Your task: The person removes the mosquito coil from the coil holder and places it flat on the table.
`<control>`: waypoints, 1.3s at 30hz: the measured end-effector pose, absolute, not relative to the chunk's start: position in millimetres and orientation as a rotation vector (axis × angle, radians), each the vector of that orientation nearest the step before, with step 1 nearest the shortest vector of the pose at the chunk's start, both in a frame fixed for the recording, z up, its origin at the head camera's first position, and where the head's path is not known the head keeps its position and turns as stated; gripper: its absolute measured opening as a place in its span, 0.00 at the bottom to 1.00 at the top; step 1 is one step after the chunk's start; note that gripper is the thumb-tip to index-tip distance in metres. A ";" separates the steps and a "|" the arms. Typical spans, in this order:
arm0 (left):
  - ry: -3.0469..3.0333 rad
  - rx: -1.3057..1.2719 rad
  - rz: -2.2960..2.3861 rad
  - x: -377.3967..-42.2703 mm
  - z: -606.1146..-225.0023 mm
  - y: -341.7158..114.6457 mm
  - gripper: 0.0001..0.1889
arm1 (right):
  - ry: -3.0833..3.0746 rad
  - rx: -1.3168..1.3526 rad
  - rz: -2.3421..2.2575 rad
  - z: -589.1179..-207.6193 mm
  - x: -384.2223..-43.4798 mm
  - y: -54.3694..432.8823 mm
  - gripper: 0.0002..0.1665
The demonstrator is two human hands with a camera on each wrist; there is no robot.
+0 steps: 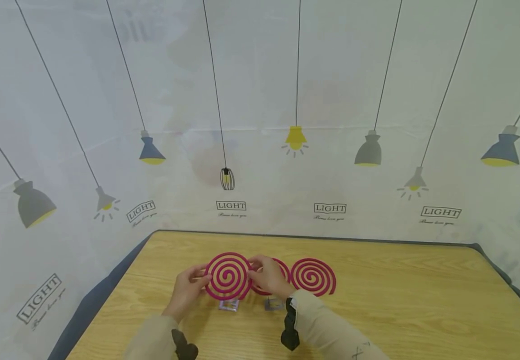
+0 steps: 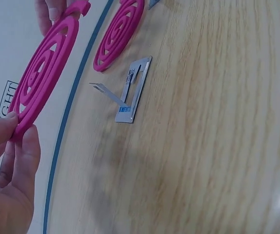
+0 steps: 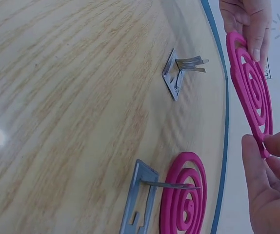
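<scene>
A pink mosquito coil (image 1: 228, 276) is held up above the table by both hands, one at each side edge. My left hand (image 1: 186, 291) pinches its left rim between thumb and fingers, and my right hand (image 1: 269, 275) pinches the opposite rim. In the left wrist view the raised coil (image 2: 45, 73) tilts steeply, off the wood. Below it, a metal coil stand (image 2: 132, 90) lies flat with one prong bent upward. A second metal stand (image 3: 139, 195) sits beside it, its prong also raised.
Another pink coil (image 1: 282, 267) lies on the table partly behind my right hand. A further coil (image 1: 313, 276) rests to its right. The wooden table (image 1: 413, 300) meets a printed backdrop (image 1: 260, 150) along its dark far edge.
</scene>
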State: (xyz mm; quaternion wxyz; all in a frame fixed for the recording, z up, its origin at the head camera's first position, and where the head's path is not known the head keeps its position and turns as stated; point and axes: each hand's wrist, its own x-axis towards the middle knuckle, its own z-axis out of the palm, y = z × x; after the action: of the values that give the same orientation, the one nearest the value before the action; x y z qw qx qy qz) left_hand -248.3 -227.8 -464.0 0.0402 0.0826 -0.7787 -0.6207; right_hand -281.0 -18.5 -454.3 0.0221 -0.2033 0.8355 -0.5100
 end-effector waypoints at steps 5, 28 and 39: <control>-2.394 0.245 -1.819 -254.2 -463.7 -226.8 0.17 | 2.563 -0.587 -1.612 -457.9 -283.0 -18.3 0.18; -2.368 0.309 -1.773 -270.6 -471.9 -228.0 0.17 | 2.551 -0.395 -1.771 -466.9 -290.8 -33.9 0.19; -2.411 0.332 -1.801 -273.0 -476.1 -232.4 0.20 | 2.548 -0.447 -1.865 -510.4 -321.2 -41.6 0.17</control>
State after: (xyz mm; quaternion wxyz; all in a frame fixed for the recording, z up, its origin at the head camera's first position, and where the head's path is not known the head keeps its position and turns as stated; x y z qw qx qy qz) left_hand -273.0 -232.4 -476.1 0.0570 0.1096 -0.7950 -0.5938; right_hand -321.2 -41.6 -510.4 -0.0236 -0.1401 0.7987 -0.5847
